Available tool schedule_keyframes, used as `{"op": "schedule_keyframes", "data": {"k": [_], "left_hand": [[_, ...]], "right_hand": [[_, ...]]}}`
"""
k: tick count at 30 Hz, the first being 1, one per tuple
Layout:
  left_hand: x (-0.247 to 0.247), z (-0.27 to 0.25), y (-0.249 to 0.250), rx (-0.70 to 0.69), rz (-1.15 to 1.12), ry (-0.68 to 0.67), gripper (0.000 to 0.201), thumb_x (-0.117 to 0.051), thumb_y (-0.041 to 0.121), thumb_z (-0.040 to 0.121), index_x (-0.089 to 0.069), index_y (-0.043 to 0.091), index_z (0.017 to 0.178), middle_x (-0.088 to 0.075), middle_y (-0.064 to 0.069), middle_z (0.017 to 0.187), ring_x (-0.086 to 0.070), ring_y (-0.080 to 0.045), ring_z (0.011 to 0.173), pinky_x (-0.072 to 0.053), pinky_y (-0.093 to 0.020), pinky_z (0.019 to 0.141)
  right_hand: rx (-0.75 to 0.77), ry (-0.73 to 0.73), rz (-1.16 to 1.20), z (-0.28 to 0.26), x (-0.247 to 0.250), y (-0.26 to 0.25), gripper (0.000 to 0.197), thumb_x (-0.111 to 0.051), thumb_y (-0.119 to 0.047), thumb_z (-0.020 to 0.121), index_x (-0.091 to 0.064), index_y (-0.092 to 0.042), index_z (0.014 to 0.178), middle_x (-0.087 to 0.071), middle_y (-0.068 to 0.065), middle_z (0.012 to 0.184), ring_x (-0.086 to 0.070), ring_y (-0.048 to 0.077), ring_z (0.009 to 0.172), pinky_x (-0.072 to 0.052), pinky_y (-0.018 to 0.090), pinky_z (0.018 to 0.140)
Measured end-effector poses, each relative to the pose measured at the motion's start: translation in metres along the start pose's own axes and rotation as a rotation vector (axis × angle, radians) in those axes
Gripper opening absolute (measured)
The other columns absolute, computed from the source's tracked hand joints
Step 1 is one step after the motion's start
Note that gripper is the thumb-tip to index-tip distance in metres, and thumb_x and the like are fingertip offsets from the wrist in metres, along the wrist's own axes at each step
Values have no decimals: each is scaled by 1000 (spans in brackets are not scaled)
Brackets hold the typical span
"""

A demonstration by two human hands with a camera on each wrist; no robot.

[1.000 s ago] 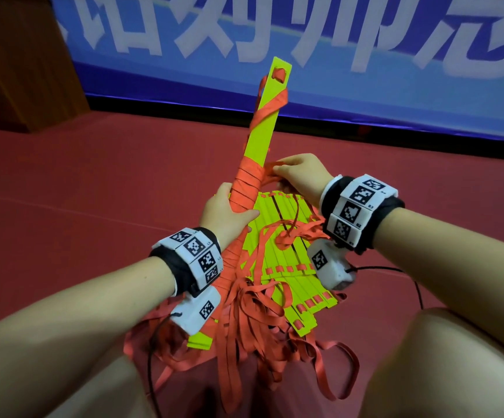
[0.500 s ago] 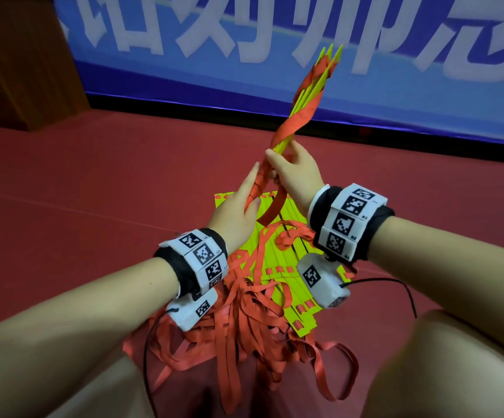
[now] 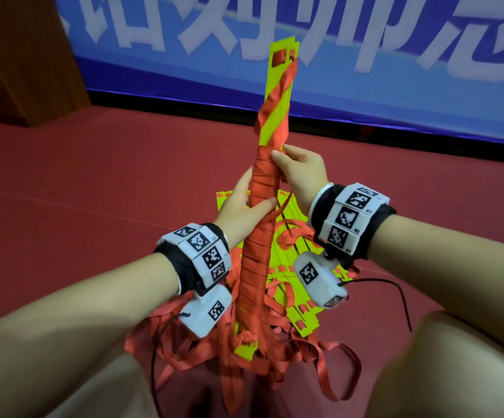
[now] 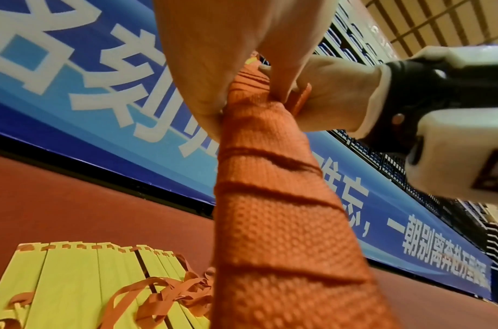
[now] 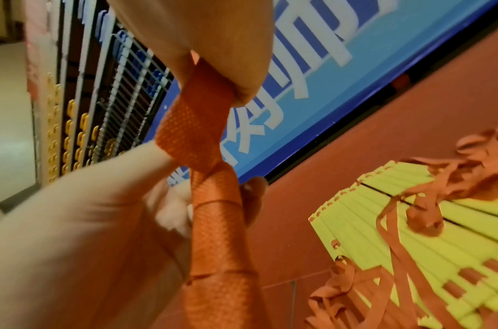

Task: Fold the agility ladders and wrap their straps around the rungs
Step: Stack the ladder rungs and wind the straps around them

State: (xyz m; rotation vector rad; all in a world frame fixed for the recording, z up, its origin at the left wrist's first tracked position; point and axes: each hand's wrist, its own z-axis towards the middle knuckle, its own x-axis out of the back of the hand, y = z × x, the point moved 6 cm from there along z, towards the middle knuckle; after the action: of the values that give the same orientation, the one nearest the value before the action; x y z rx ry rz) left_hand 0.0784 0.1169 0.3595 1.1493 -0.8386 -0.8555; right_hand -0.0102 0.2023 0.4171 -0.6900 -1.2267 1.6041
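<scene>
Head view: stacked yellow rungs (image 3: pixel 277 95) held upright over the red floor (image 3: pixel 93 182), orange strap (image 3: pixel 259 236) wound tightly round their lower and middle length, looser spirals toward the top. Left hand (image 3: pixel 238 206) grips the wrapped bundle at mid-height, thumb across the front. Right hand (image 3: pixel 302 173) just above it, thumb and fingers closed on the strap where the tight winding ends. Second ladder (image 3: pixel 305 309) lies folded on the floor behind, loose orange straps tangled around it. Blue banner (image 3: pixel 365 70) along the far wall. Left wrist view: left hand (image 4: pixel 214 73) closed round the wrapped strap (image 4: pixel 270 200); right hand (image 4: pixel 332 98) touching it, a strap end between its fingers; second ladder (image 4: pixel 73 285) below. Right wrist view: right hand (image 5: pixel 214 44) pinches the strap (image 5: pixel 194 133); left hand (image 5: pixel 101 211) wrapped round the bundle beneath; second ladder (image 5: pixel 411 222) on the floor at right.
</scene>
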Motion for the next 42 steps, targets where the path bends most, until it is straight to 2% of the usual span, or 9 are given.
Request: {"op": "schedule_keyframes", "data": {"k": [4, 9, 15, 19, 22, 27, 34, 38, 42], "left_hand": [[3, 1, 3, -3, -6, 32, 65, -67, 8, 89, -38, 29, 143, -68, -4, 100, -65, -20, 83, -56, -39, 81], [7, 0, 4, -24, 48, 102, 68, -72, 11, 85, -38, 30, 141, -66, 8, 100, -65, -3, 85, -56, -33, 83], [19, 0, 11, -88, 291, 197, 65, -77, 19, 78, -42, 30, 131, -50, 11, 69, -51, -16, 65, -48, -37, 67], [18, -1, 14, -98, 411, 174, 64, -74, 18, 82, -38, 21, 135, -64, 4, 91, -61, -25, 89, -45, -32, 74], [13, -2, 12, -86, 499, 120, 71, -68, 14, 88, -27, 18, 147, -64, -12, 115, -61, -32, 101, -45, -33, 78], [6, -7, 16, -140, 724, 48, 73, -52, 9, 97, -10, 20, 155, -63, -22, 117, -59, -40, 102, -45, -42, 81], [2, -8, 13, -118, 411, 5, 60, -53, 22, 97, -26, 30, 150, -61, -8, 99, -58, -24, 76, -40, -30, 62], [0, -3, 7, 67, -92, 37, 28, -48, 48, 93, -51, 36, 117, -62, -13, 100, -64, -31, 79, -56, -36, 63], [1, 4, 3, 190, -282, 47, 38, -41, 48, 100, -59, 18, 116, -68, -9, 96, -61, -22, 74, -48, -20, 49]], "right_hand": [[-138, 43, 165, 0, 1, 6, 20, -61, -2, 89, -68, -16, 76, -52, -7, 52, -39, 3, 45, -34, 17, 48], [-139, 34, 215, -1, -1, 3, 17, -61, 0, 88, -68, -12, 98, -61, 15, 85, -53, 24, 74, -46, 34, 71], [-154, 8, 142, 2, -1, 2, 14, -57, 2, 88, -68, -4, 94, -49, 1, 59, -39, 9, 49, -32, 17, 47], [-246, -31, 217, 6, -6, 2, 14, -57, -7, 91, -59, -9, 77, -44, 2, 58, -38, 8, 45, -31, 17, 44], [-258, -27, 130, 6, -6, 2, 23, -64, -28, 91, -51, -12, 100, -49, -1, 64, -45, 6, 45, -36, 18, 43], [-67, 21, -141, 3, 1, 2, 33, -68, -34, 87, -51, -12, 107, -62, 2, 93, -64, 20, 87, -53, 41, 84], [0, -76, -269, -2, -2, -12, 14, -49, -24, 98, -49, -11, 93, -48, -6, 72, -46, 6, 62, -38, 17, 57], [-9, -179, -219, -8, -12, -17, 22, -47, -17, 98, -46, -19, 77, -50, -4, 70, -46, 9, 63, -38, 29, 67], [-22, -286, -130, -19, -24, -23, 36, -48, -24, 87, -54, 10, 99, -60, 34, 97, -54, 24, 77, -47, 42, 72]]}}
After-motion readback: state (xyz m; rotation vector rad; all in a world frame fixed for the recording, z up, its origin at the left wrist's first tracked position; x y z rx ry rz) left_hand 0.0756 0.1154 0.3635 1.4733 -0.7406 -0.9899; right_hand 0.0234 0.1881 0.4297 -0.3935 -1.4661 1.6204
